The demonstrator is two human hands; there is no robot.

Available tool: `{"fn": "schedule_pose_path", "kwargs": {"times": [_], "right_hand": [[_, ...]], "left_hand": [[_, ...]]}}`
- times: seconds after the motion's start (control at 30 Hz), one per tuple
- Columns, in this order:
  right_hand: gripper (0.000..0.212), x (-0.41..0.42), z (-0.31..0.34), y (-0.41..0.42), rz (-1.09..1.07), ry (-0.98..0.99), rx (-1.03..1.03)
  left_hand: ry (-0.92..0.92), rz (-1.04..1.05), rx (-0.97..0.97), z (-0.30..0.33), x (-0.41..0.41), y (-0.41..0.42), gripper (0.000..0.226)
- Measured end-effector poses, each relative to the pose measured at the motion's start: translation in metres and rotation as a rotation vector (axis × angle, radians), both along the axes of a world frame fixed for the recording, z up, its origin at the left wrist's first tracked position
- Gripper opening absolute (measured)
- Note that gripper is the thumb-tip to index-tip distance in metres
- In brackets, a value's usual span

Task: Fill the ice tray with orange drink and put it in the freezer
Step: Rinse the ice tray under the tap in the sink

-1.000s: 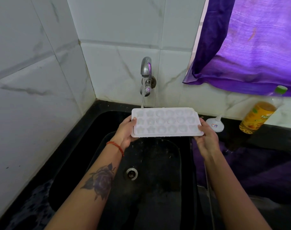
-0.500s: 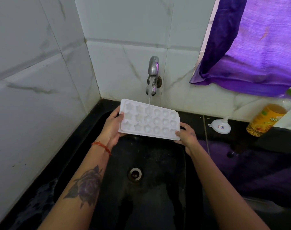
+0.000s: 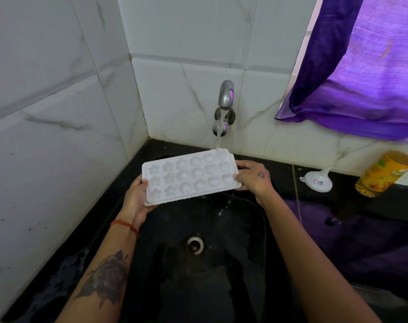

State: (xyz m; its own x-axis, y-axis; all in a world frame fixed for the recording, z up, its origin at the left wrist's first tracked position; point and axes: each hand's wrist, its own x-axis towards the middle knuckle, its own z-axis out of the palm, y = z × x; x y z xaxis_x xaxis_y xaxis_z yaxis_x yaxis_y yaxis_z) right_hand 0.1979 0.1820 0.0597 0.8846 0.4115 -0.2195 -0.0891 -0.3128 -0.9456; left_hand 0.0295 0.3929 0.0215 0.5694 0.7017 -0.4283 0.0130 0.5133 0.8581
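Note:
A white ice tray [image 3: 189, 176] with star and round cells is held over the black sink [image 3: 233, 287], its right end raised. My left hand [image 3: 135, 201] grips its left end from below. At the tray's right end, my right hand [image 3: 254, 177] holds the edge with thumb on top. Water from the running steel tap [image 3: 225, 96] lands on the tray's far right corner and drips off underneath. A bottle of orange drink [image 3: 384, 174] stands on the counter at the right edge.
A small white funnel [image 3: 318, 181] lies on the black counter [image 3: 361, 201] between the tray and the bottle. A purple curtain [image 3: 361, 78] hangs above the counter. White tiled walls [image 3: 58, 113] close in the left and back. The sink drain [image 3: 194, 244] is below the tray.
The tray has shifted left under the tap and tilted the other way, so its right end is now the higher one. The stream now hits its far right corner.

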Motion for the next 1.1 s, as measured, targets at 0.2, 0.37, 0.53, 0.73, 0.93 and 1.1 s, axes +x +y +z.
{"fn": "schedule_pose_path", "kwargs": {"times": [0.2,0.37,0.53,0.73,0.93,1.1], "right_hand": [[0.042,0.015,0.008,-0.042,-0.058,-0.085,-0.106],[0.044,0.026,0.009,-0.073,-0.117,-0.1,-0.154],[0.045,0.038,0.003,-0.096,-0.233,-0.077,-0.162],[0.046,0.044,-0.003,-0.109,-0.331,-0.105,-0.222],[0.045,0.042,-0.008,-0.114,-0.425,-0.105,-0.223],[0.046,0.039,-0.013,-0.102,-0.383,-0.069,-0.198]], "left_hand": [[0.039,-0.132,-0.028,-0.01,0.024,-0.032,0.033],[0.042,-0.224,0.015,-0.002,0.048,-0.055,0.035],[0.031,-0.323,0.059,0.015,0.071,-0.072,0.036],[0.049,-0.427,0.091,0.031,0.09,-0.081,0.033],[0.021,-0.431,0.037,0.03,0.097,-0.089,0.031],[0.013,-0.372,0.085,0.025,0.091,-0.083,0.03]]}}
